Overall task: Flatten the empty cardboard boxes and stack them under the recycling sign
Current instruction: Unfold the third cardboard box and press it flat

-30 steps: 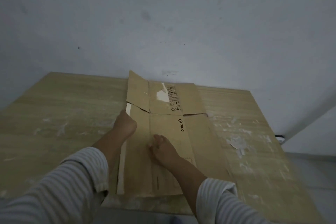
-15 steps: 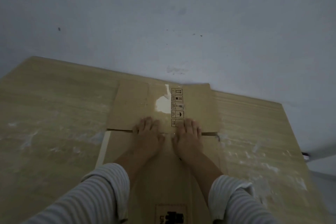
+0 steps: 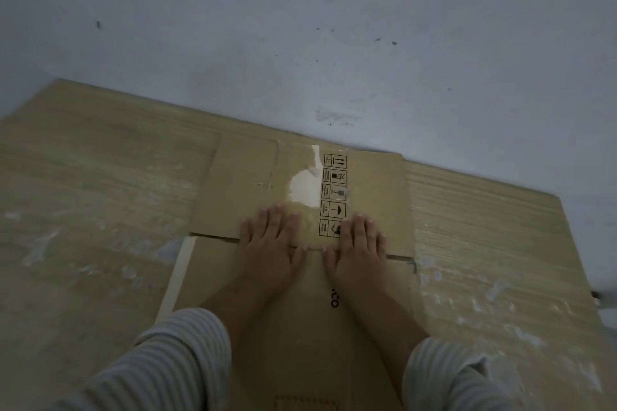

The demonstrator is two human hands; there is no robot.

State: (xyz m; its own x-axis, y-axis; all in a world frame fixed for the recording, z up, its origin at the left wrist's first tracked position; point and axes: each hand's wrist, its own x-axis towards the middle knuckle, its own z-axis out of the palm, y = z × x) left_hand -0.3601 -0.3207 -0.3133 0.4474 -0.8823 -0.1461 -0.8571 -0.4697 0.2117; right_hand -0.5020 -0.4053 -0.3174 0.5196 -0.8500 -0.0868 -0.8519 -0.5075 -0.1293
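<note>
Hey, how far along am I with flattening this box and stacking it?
Done: the box lies flat on the table, its far flap folded out level. In hand: the left hand and right hand press straight-fingered across the flap crease. Left: carrying it to the recycling sign; no sign or stack is in view.

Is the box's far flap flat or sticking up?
Flat. The flap lies level on the table, left hand and right hand pressing across its fold.
</note>
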